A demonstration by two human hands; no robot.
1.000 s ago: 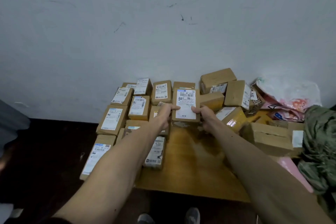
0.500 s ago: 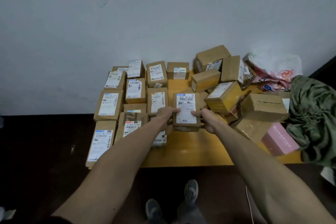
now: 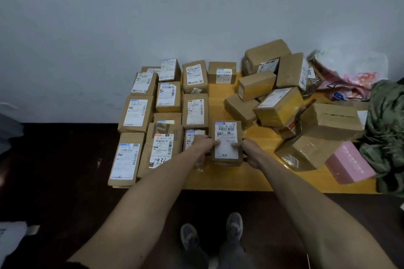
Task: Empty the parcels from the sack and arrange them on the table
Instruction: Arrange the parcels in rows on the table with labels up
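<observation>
Pinched at both long sides, 1 labelled cardboard parcel (image 3: 226,142) sits between the left hand (image 3: 202,143) and right hand (image 3: 251,152), thumbs on its label. It is low over the yellow table (image 3: 240,179), long axis pointing away, just right of the arranged rows (image 3: 166,116), equally near both hands.

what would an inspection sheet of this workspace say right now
surface: yellow table, bare down the middle and along the near edge
job's things: labelled parcels in rows on the left, labels up; loose heap on the right; green sack at the right edge
clutter: pink box by the heap; plastic bags at the back right
grippers: left hand and right hand grip one parcel by its sides, beside the rows
cables: nothing seen
surroundings: pale wall, dark floor, shoes in front of the table
</observation>
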